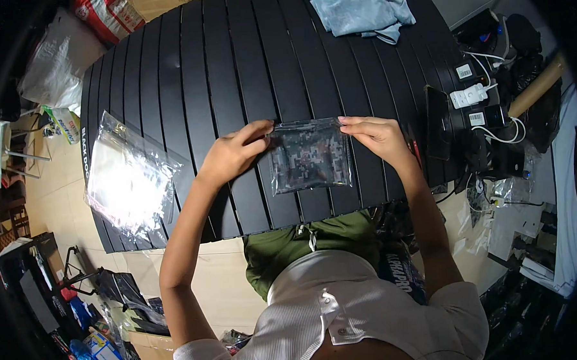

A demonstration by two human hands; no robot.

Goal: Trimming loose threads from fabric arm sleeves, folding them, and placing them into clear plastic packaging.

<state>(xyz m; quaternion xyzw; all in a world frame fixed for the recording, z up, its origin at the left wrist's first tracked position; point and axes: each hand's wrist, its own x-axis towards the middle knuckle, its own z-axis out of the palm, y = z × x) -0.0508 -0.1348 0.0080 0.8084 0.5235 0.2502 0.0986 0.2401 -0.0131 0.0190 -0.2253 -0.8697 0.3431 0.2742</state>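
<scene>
A clear plastic bag with folded camouflage cloth inside lies on the black slatted table, close to its near edge. My left hand pinches the bag's upper left corner between thumb and fingers. At the upper right corner, my right hand grips the bag the same way, fingers pressed together. The top edge of the bag is stretched between both hands. Glare covers a stack of clear plastic bags left of my left arm.
A crumpled light blue cloth lies at the table's far right. Along the right edge are a dark phone-like slab, a white power adapter with cables, and a cardboard tube. A white plastic sack stands beyond the far left corner.
</scene>
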